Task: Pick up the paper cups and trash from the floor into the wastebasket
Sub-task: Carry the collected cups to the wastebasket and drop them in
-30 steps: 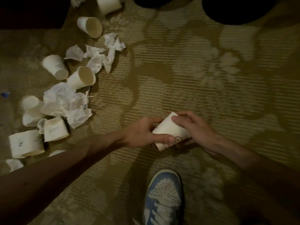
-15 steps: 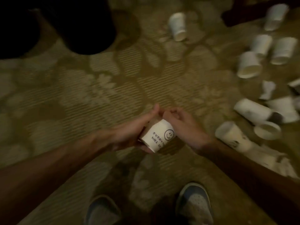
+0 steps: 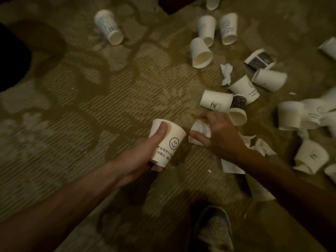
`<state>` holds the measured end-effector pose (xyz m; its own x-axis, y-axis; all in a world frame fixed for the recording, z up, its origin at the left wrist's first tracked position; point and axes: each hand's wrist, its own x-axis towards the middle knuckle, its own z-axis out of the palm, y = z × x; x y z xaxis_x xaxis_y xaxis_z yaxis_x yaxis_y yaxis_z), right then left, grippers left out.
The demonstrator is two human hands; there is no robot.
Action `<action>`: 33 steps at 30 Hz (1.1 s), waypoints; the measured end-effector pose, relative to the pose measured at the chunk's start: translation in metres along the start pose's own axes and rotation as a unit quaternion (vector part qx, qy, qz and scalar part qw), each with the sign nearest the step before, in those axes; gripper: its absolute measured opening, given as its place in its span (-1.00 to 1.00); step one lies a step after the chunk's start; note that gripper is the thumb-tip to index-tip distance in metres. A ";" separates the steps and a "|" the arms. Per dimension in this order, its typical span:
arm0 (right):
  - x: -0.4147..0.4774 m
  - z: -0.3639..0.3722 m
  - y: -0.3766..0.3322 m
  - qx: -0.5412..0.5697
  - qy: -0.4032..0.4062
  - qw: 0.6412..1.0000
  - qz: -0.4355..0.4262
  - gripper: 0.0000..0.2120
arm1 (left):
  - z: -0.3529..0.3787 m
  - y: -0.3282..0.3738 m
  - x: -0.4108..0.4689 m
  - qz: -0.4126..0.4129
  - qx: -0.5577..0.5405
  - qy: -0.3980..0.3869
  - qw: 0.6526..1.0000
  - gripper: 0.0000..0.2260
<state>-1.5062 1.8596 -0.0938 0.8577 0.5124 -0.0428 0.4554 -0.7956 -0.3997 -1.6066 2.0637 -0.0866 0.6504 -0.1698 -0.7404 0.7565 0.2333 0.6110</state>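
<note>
Now: one cup held, one scrap grasped

Centre frame, the left hand (image 3: 141, 157) grips a smiley-printed paper cup (image 3: 172, 142), thumb on its wall near the rim; its inside is not visible. Just right of it, the right hand (image 3: 220, 135) curls its fingers round a crumpled white piece (image 3: 200, 130) on the carpet (image 3: 91, 110). Toppled cups (image 3: 201, 53) litter the upper right, their visible mouths empty. A lone cup (image 3: 109, 27) lies upper centre-left, and a tissue scrap (image 3: 226, 73) lies among the toppled ones.

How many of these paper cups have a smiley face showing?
3. The held cup in the left hand; the top cup, lying near the upper edge; the middle cup, lying beyond the right hand. Other cups are blurred or turned, so more may be hidden.
</note>
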 end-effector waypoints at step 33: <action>0.025 0.014 -0.026 0.467 -0.210 0.826 0.238 -0.50 | -0.006 0.029 0.037 0.035 -0.208 -0.152 0.966 -0.23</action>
<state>-1.4999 1.8980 -0.0976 0.6386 0.4370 -0.6334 -0.4592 -0.4441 -0.7693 -1.5611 2.0698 -0.0980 0.7365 -0.3987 -0.5465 0.6584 0.6078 0.4439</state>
